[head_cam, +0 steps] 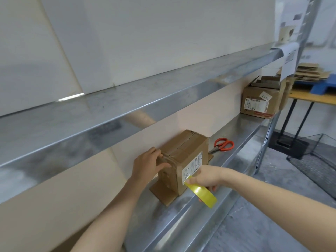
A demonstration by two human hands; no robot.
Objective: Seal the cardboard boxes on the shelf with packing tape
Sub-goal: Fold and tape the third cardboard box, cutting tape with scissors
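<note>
Here, from the head view, we list one frame.

Item one: the small cardboard box, low centre of the frame, standing on the lower metal shelf against the back wall. Tape strips cross its top, and a white label sits on its right face. A flat piece of cardboard lies under it.

Item two: the left hand, at the box's upper left corner. Its fingers lie over the top edge and the thumb stretches along the near face; we read it as pressing, not clasping.

Item three: the right hand, just right of the label, fingers wrapped round the yellow tape roll, which hangs tilted below the box's lower right corner.

Item four: orange-handled scissors, flat on the same shelf, just right of the box.

Item five: a second cardboard box, upper right, farther along the shelf, its top flaps open.

Item six: an upper shelf crossing the frame diagonally.

Item seven: at the far right, a stack of flattened cardboard and a wire basket on the floor.
</note>
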